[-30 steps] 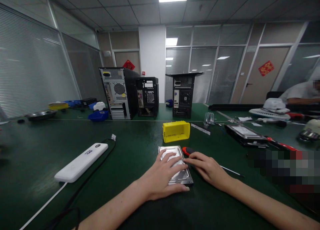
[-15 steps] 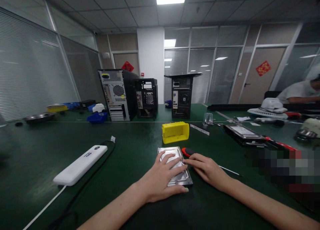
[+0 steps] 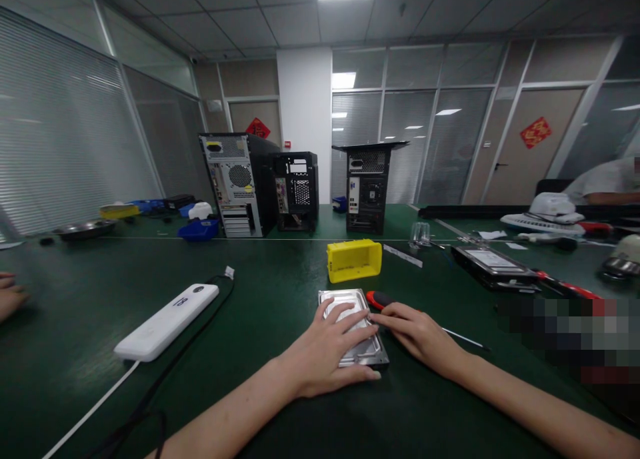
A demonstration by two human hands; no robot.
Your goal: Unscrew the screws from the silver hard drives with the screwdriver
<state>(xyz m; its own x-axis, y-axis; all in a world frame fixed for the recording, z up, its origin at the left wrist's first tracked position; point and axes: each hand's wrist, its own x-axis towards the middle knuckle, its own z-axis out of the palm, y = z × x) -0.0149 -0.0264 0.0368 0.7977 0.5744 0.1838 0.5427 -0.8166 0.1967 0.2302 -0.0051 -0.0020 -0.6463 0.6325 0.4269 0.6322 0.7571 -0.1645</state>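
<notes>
A co-worker's hand (image 3: 11, 296) appears, our work unchanged: left hand (image 3: 326, 354) spread wide over the hard drive (image 3: 367, 354) (right hand (image 3: 423, 336): grip unclear).

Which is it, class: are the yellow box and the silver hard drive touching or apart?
Apart: the head view shows a strip of green tabletop between the yellow box and the silver hard drive.

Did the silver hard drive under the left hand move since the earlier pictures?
No, not visibly: judged against the yellow bin, the silver hard drive keeps its place under the left hand. The whole view shifts slightly.
</notes>
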